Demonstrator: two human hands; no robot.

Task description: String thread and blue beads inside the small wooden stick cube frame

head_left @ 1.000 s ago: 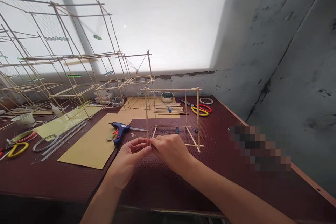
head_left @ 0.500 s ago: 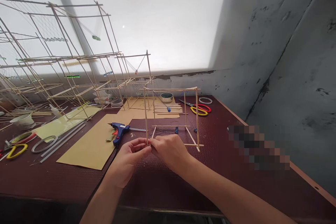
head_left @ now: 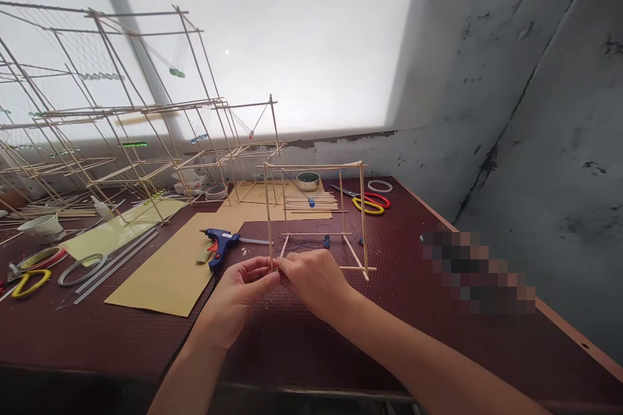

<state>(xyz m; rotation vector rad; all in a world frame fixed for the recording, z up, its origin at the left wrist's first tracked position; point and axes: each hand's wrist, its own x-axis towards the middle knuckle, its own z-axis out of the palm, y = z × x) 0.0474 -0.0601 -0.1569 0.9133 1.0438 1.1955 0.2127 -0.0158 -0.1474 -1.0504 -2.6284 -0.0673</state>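
A small box-shaped wooden stick frame stands on the table in front of me. My left hand pinches its lower front left corner, thumb and fingertips pressed together. Touching the same corner, my right hand has its fingers closed round the stick end there. The joint itself is hidden behind my fingers. Blue beads hang or lie about the frame: one bead shows in its upper part on thread, another bead lower down behind my right hand. A blue glue gun lies left of the frame on a cardboard sheet.
Larger stick frames with strung beads crowd the back left. Red-and-yellow scissors, a round tin and loose sticks lie behind my frame. A white cup and wire coils are at left. A blurred patch covers something at right.
Both hands keep their pinch on the frame's corner with hardly any movement. The view has shifted very slightly, and the frame's upper part appears a little further left.
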